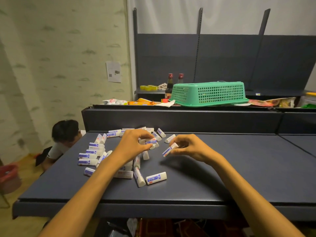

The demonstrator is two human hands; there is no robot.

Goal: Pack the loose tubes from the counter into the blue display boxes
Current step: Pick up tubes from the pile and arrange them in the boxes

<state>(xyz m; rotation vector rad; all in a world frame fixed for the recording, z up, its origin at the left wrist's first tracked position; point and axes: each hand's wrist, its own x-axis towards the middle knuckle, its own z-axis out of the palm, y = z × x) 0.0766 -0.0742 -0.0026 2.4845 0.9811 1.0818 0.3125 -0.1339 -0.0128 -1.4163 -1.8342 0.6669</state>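
Note:
Several white tubes with blue labels lie scattered on the dark blue counter (222,177), mostly left of centre; one of them (156,178) lies nearest me. My left hand (133,144) pinches one tube (150,142) above the pile. My right hand (189,147) pinches another tube (169,149) by its end, tilted down to the left, just above the counter. No blue display box is in view.
A raised dark shelf ledge (171,115) runs behind the counter and carries an upturned green basket (208,94), snack packets, tape rolls and two dark bottles. A person (63,135) crouches past the counter's left edge. A red bin (8,177) stands on the floor at left.

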